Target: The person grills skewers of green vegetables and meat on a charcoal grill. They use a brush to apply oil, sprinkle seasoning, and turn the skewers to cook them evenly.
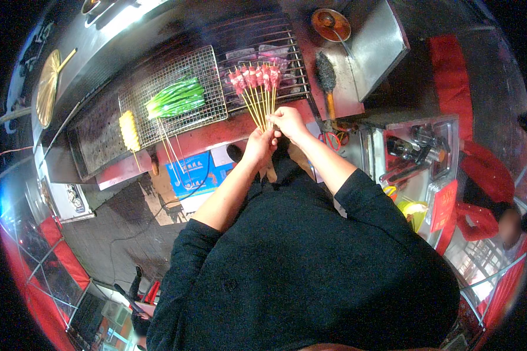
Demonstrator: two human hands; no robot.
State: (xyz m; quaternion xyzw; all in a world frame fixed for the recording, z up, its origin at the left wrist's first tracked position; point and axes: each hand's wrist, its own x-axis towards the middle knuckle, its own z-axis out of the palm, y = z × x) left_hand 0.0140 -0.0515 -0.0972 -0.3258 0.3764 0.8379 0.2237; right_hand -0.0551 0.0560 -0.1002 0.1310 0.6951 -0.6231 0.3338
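Note:
Several raw meat skewers [255, 78] lie fanned out over glowing charcoal on the bar grate of a grill. My left hand [261, 145] is closed around the gathered lower ends of their sticks. Just above it, my right hand [287, 123] pinches the sticks on the right side of the bunch between thumb and fingers. Left of the meat, green leafy stalks on skewers [178, 97] rest on a wire mesh rack [217, 83]. A yellow skewered food [129, 130] lies at the rack's left edge, with its stick pointing towards me.
A bowl of red-brown sauce [331, 25] with a ladle and a dark-bristled brush [326, 72] are right of the grill. A woven fan [49, 90] is at far left. Red-handled scissors [329, 141] lie near my right forearm. Other people are at the right and lower left.

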